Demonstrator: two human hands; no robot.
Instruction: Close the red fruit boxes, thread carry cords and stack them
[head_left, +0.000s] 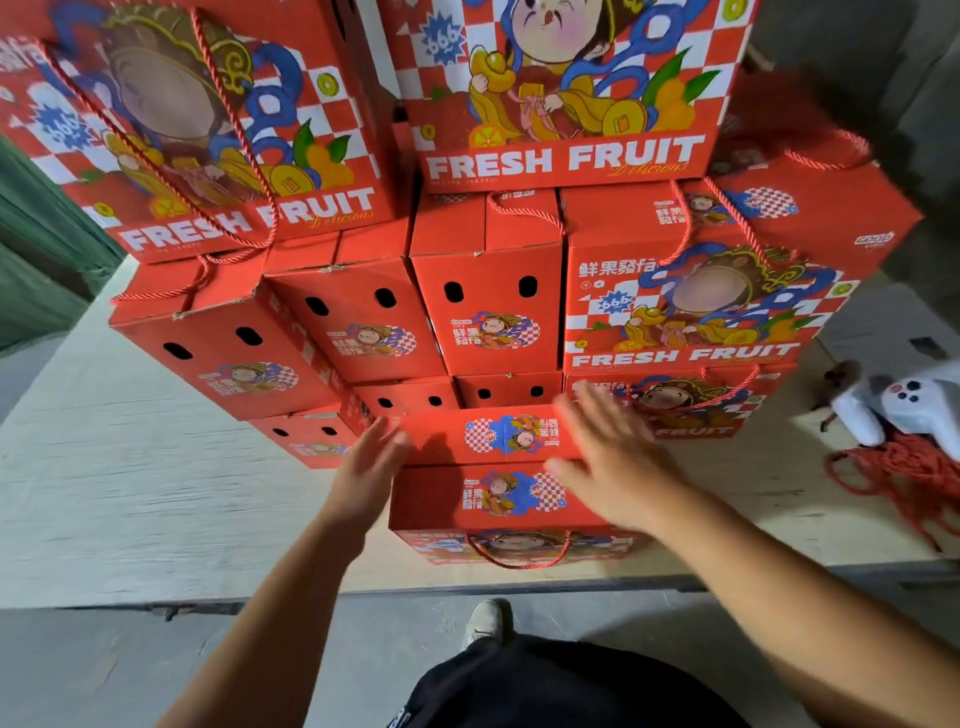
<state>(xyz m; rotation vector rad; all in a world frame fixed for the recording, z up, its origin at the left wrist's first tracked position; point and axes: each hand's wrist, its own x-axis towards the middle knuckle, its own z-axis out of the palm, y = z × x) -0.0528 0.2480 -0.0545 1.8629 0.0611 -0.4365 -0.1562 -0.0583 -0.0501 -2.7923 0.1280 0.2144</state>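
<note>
Pale board forms the tabletop (130, 467), set against a grey floor and dim walls, and it carries a tall pile of red fruit boxes. At its near edge sits the front box (498, 499), closed, lying at the foot of the pile with a red carry cord (519, 558) already looped across its front face, so it reads as a finished box just being set into place. Each hand is spread with straight fingers and neither grip holds anything: the left hand (371, 462) lies flat against the box's left end, while the right hand (608, 462) is blurred and hovers over its right top edge, and whether it touches the cardboard I cannot tell. The box therefore lies between the two palms, not pinched by either. Behind and above it the stacked boxes (488, 312) rise in several layers, all shut as far as the view shows, many with cords hanging from their tops, which suggests the work is well advanced. To the right on the tabletop a tangle of loose red cords (904, 478) lies beside a white controller (914, 400), so more boxes probably remain to be threaded and stacked, though no open box is in view. A shoe (485, 621) shows on the floor below.
</note>
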